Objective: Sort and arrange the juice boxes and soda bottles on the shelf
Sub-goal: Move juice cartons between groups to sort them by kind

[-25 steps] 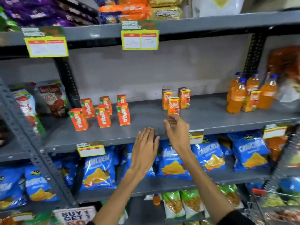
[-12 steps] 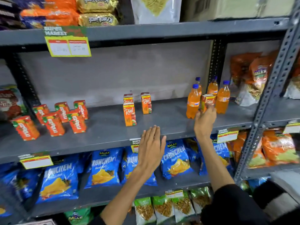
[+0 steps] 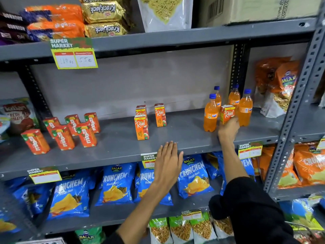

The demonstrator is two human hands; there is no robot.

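The grey metal shelf [image 3: 184,136] is filling most of the view, flat and smooth, with perforated uprights at the right. Below it, shiny blue chip bags [image 3: 116,185] are lying in a row, and the person's arms are covering parts of two of them. On the board above, gold biscuit packs [image 3: 103,14] and a cardboard carton [image 3: 260,7] are cut off by the top edge. Orange snack bags [image 3: 277,80] are leaning at the right, partly behind an upright.

Four soda bottles [image 3: 211,117] with blue caps are standing close together at the right of the shelf; the rear two are half hidden by the front ones. Six red mango juice boxes [image 3: 65,137] are standing loosely at the left. Three orange apple juice boxes [image 3: 141,127] are standing in the middle, one mostly hidden behind the front one.

The right hand [image 3: 228,129] is closing its grip around a fourth apple juice box [image 3: 227,113], between the front bottles and touching them; its base is hidden by the fingers. The left hand [image 3: 168,162] is resting flat at the shelf's front edge, fingers spread a little, holding nothing and covering part of a price tag [image 3: 148,160].
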